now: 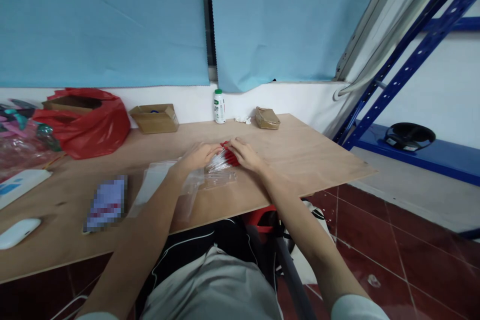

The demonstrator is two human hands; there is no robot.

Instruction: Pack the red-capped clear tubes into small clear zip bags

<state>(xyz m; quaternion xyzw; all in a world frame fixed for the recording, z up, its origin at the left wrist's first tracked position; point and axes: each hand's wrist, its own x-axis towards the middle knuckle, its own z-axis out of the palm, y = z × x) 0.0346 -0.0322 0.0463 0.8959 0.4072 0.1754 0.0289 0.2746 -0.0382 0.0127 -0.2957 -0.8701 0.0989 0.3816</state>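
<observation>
Close together over the middle of the table, both my hands work at a small bundle. My left hand (203,154) is closed, its fingertips pinching the bundle's clear plastic wrap (219,162) at the top left. My right hand (244,155) curls over a red, ridged thing (232,158) on the right side of the bundle, whose kind I cannot make out. Under and in front of it lies crinkled clear plastic (219,180). Flat clear plastic bags (153,182) are spread under and beside my left forearm.
The wooden table (311,160) bears a red bag (97,127), an open cardboard box (155,119), a white bottle (219,106), and a small brown packet (267,118). A blurred-out phone-like object (107,204) and a white case (18,233) lie left. A blue shelf (450,160) stands right.
</observation>
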